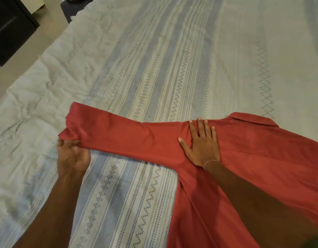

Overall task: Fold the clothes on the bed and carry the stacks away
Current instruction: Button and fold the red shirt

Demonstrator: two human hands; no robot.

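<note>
Red collared long-sleeved shirt [253, 154] cut off at right edge, on patterned bed [154, 68]. Left hand [72, 154] fingers pinch cuff; right hand [202, 145] fingers spread, pressing shoulder. Dark cabinet [9, 27] top-left.

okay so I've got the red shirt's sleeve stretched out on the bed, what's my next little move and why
Probably fold the sleeve across the red shirt. Your left hand already pinches the cuff, and your right hand lies flat at the shoulder, anchoring the fold line.

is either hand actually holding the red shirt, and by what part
The left hand grips the red shirt by the cuff end of its outstretched sleeve. The right hand only presses flat near the shoulder.
</note>
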